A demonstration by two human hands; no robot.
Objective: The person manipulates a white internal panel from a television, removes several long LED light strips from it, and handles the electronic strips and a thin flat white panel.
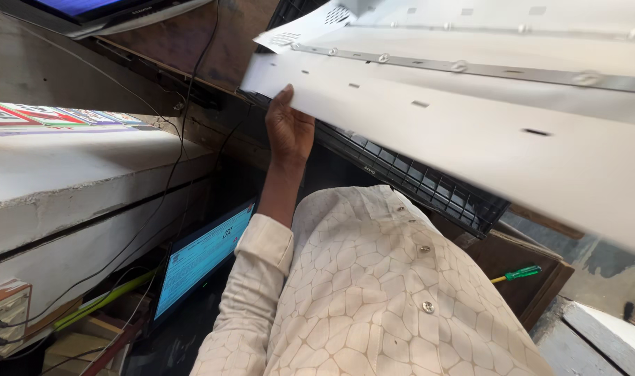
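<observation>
My left hand (288, 129) is raised and grips the lower left edge of a large white sheet (429, 132) with small slots in it; the fingertips are hidden behind the sheet. The sheet is lifted and tilted above a black vented screen frame (429, 184). Higher up on the panel runs a metal strip with round lenses (471, 68). My patterned cream sleeve (262, 251) and shirt fill the lower middle of the view. My right hand is out of sight.
A lit blue screen (202, 257) leans low at the left, under a white painted ledge (74, 181). Black cables (185, 118) hang down the wall. A green-handled screwdriver (523, 273) lies on a brown wooden surface (519, 278) at the right. Another screen (88, 8) sits top left.
</observation>
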